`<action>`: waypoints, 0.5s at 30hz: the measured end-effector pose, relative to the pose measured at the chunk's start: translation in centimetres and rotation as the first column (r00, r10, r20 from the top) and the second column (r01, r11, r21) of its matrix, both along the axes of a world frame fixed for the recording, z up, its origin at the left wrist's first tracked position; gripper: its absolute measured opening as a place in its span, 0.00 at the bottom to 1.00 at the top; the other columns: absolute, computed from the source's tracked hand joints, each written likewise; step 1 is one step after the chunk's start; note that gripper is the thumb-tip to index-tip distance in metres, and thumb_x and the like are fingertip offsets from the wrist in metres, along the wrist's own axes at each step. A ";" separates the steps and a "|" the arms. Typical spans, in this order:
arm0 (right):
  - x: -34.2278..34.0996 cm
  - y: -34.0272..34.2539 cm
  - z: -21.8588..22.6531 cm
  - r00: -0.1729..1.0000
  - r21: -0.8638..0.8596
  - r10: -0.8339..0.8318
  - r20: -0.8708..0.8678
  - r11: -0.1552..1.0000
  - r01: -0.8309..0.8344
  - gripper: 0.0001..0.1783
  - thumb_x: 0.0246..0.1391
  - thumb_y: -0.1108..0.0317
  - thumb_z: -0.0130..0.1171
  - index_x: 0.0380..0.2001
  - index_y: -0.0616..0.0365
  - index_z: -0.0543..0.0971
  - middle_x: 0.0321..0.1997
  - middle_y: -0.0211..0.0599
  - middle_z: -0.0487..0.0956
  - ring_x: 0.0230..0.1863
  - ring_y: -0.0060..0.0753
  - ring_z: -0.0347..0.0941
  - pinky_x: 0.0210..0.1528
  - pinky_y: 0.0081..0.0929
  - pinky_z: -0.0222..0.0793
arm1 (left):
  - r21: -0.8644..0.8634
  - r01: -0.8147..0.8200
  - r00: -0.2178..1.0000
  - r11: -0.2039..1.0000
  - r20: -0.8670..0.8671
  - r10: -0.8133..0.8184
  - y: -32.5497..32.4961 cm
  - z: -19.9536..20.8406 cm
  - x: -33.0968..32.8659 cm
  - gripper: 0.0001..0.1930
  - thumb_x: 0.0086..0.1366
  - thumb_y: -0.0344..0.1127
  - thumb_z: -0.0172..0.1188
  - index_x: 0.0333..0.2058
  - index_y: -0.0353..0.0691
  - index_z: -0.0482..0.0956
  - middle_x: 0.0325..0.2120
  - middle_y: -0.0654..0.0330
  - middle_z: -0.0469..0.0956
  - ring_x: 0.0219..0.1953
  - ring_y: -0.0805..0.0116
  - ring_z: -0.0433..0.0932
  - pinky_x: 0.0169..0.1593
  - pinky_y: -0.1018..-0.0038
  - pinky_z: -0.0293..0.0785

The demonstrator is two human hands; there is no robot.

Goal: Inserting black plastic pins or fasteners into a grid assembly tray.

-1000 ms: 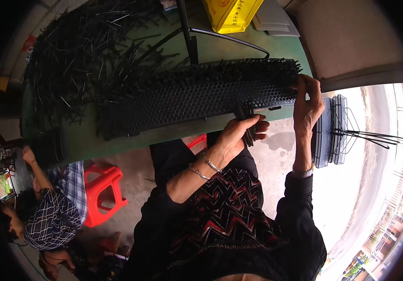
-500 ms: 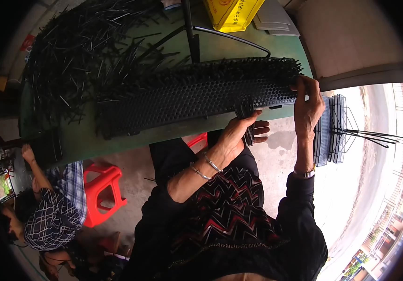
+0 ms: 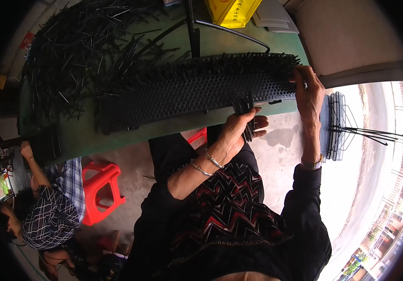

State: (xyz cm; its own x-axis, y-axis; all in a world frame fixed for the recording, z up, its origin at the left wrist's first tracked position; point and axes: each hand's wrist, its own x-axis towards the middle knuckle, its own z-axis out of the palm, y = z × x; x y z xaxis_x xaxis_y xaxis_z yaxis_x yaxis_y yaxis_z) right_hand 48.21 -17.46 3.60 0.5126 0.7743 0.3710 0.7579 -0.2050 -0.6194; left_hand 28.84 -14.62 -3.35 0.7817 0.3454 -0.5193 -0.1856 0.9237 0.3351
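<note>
A long black panel full of small round holes [image 3: 182, 97] lies along the near edge of the green table. Many short black strips [image 3: 239, 64] stick up from its far part in a dense row. My left hand [image 3: 235, 130] is closed around a bundle of thin black strips [image 3: 243, 104], whose upper ends overlap the panel's near edge. At the panel's right end, my right hand [image 3: 310, 96] has thumb and fingers pinched together by the outermost holes. Whatever sits between those fingertips is hidden.
Loose black strips [image 3: 70, 61] are heaped on the table's left. Behind the panel stands a black metal frame [image 3: 194, 40], near a yellow bag [image 3: 234, 14]. A red stool [image 3: 102, 192] and another person [image 3: 54, 215] are at left. Black wire racks [image 3: 336, 126] stand at right.
My right hand has shifted slightly away from me at the panel's right end. My left hand keeps its hold on the bundle. The whole view has moved a little.
</note>
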 end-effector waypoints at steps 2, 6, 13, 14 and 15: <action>0.2 0.1 -0.5 0.999 -0.004 0.034 -0.023 0.999 -0.034 0.06 0.59 0.72 0.55 0.39 0.60 0.78 0.30 0.36 0.80 0.31 0.23 0.78 0.38 0.20 0.70 | 0.015 -0.003 0.999 1.000 -0.048 0.003 0.0 0.7 0.2 0.14 0.68 0.39 0.53 0.46 0.35 0.73 0.38 0.49 0.78 0.42 0.58 0.79 0.49 0.59 0.79; -0.1 0.3 -1.6 0.987 -0.052 0.057 0.153 0.997 -0.049 0.05 0.57 0.72 0.57 0.37 0.56 0.80 0.33 0.35 0.77 0.33 0.27 0.76 0.36 0.23 0.70 | 0.018 -0.021 0.999 1.000 -0.049 0.021 -0.4 0.1 0.1 0.11 0.69 0.39 0.53 0.43 0.37 0.74 0.37 0.50 0.78 0.35 0.64 0.78 0.42 0.65 0.80; -0.6 0.1 -2.3 0.863 0.001 -0.150 0.483 0.985 0.171 0.09 0.55 0.63 0.61 0.40 0.46 0.83 0.39 0.30 0.75 0.38 0.34 0.73 0.39 0.30 0.69 | 0.089 -0.026 0.999 0.996 -0.044 0.030 -0.5 0.2 -0.2 0.12 0.69 0.42 0.54 0.40 0.39 0.73 0.30 0.56 0.76 0.24 0.78 0.64 0.26 0.79 0.61; -0.6 0.0 -2.5 0.863 0.000 -0.150 0.482 0.985 0.171 0.09 0.55 0.63 0.61 0.40 0.46 0.83 0.39 0.30 0.75 0.38 0.34 0.73 0.39 0.30 0.69 | 0.082 -0.032 0.999 0.996 -0.027 0.034 -0.5 0.3 -0.3 0.12 0.69 0.43 0.54 0.40 0.39 0.73 0.29 0.56 0.76 0.24 0.78 0.63 0.26 0.79 0.60; -0.4 -0.2 -2.8 0.852 -0.006 -0.146 0.503 0.985 0.172 0.10 0.55 0.63 0.62 0.41 0.45 0.84 0.39 0.30 0.75 0.37 0.34 0.73 0.39 0.30 0.68 | 0.082 -0.031 0.999 0.996 -0.027 0.034 -0.5 0.3 -0.3 0.12 0.69 0.43 0.54 0.40 0.39 0.73 0.29 0.56 0.76 0.24 0.78 0.63 0.26 0.79 0.60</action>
